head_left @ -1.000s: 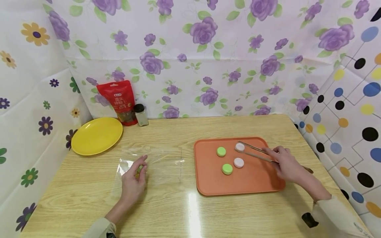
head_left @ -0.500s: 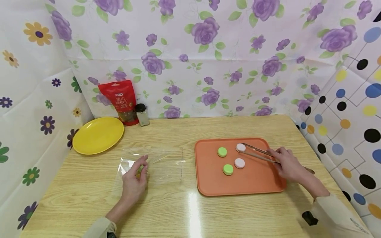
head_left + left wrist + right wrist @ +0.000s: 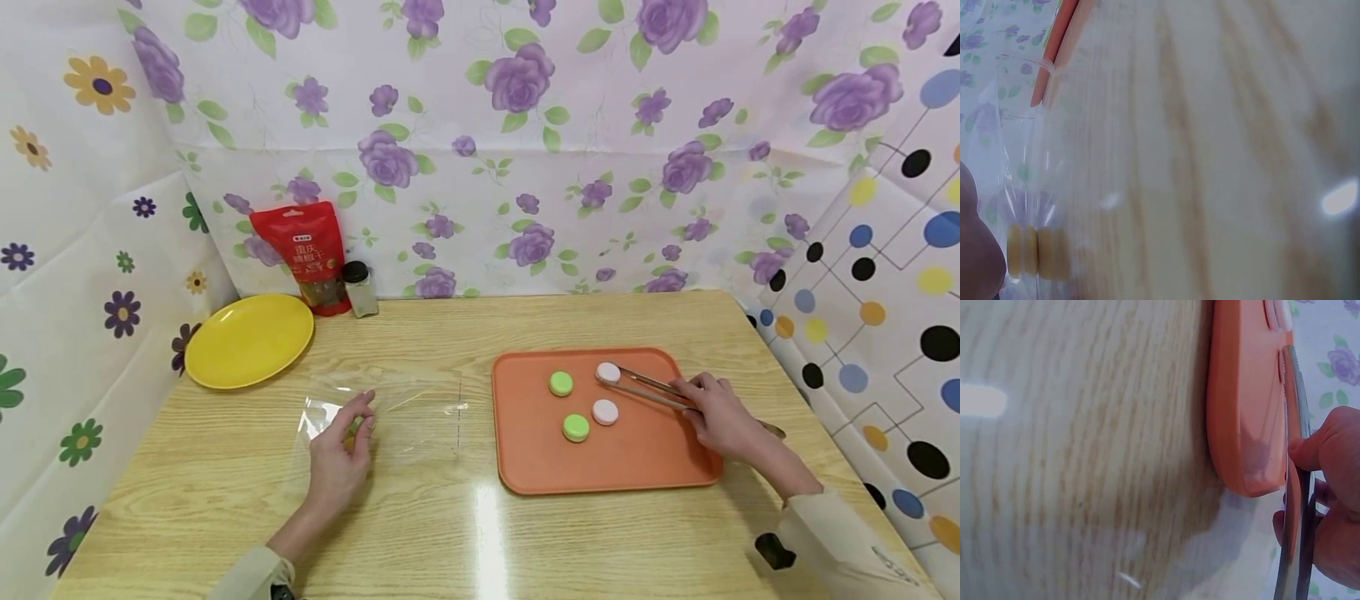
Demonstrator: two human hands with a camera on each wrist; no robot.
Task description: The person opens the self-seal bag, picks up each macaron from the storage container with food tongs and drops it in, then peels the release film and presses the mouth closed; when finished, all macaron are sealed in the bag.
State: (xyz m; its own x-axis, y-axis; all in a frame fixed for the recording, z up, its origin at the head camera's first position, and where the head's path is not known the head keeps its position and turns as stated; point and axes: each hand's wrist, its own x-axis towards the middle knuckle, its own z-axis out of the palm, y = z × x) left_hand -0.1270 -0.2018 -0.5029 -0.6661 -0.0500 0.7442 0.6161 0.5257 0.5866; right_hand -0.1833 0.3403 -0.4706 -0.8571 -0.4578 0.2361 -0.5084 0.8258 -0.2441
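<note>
Metal tongs [image 3: 651,392] are in my right hand [image 3: 723,421], fingers and thumb round them. Their tips lie at either side of a pale pink macaron [image 3: 607,372] at the back of the orange tray [image 3: 637,467]. Another pale pink macaron [image 3: 605,412] and two green ones [image 3: 561,383] lie nearby on the tray. My left hand [image 3: 339,467] curls its thumb and fingers round the left part of a clear plastic bag [image 3: 420,417]. Yellowish round pieces [image 3: 1054,253] show in the bag in the left wrist view, beside the hand [image 3: 979,250].
A yellow plate [image 3: 249,342] lies at the table's back left. Right of it, a red pouch [image 3: 303,254] and a black-capped shaker [image 3: 361,292] stand against the flowered cloth. Patterned cloths border the table's left and right sides.
The gap between the tongs' tips has narrowed at the back pink macaron, and the upper tip has drawn back to the right. My left hand stays in place on the bag.
</note>
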